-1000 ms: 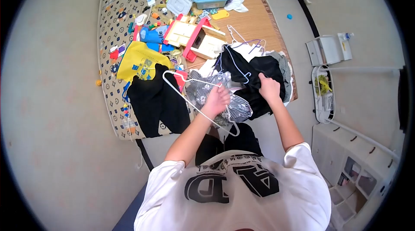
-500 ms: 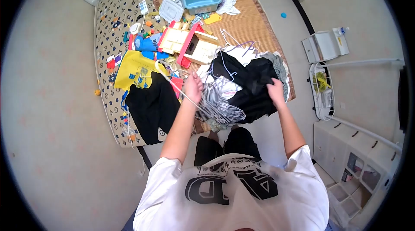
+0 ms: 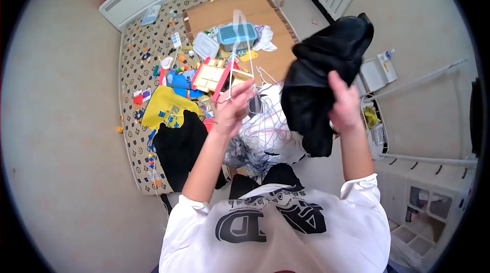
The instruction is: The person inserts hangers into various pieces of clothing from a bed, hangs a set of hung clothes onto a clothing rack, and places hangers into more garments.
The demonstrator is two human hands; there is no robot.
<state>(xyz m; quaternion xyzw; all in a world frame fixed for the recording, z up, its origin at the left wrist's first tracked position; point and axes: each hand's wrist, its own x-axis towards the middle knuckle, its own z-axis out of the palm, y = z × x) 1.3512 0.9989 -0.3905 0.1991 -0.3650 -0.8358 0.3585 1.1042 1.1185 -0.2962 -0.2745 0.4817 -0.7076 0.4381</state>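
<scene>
My left hand [image 3: 233,109] is closed on a white hanger [image 3: 250,51], which stands up blurred above it, over the toys. In my right hand [image 3: 346,103] is a black garment [image 3: 324,64], lifted above the bed's right edge and hanging in folds. Below and between my hands lies a pile of white clothes [image 3: 273,130] with thin hangers tangled on it. Striped cloth [image 3: 235,151] lies at the pile's near left. Another black garment [image 3: 178,145] is spread on the bed to the left of my left hand.
A yellow bag [image 3: 166,107], a red and cream toy house [image 3: 210,76], a blue bin [image 3: 237,35] and a clear lid [image 3: 205,45] sit on the bed. A metal rack [image 3: 426,76] and white cabinets [image 3: 423,186] stand at the right.
My right hand has raised the black garment off the pile, uncovering white clothes and hangers. My left hand has turned the white hanger upright. The view has tilted up toward the headboard.
</scene>
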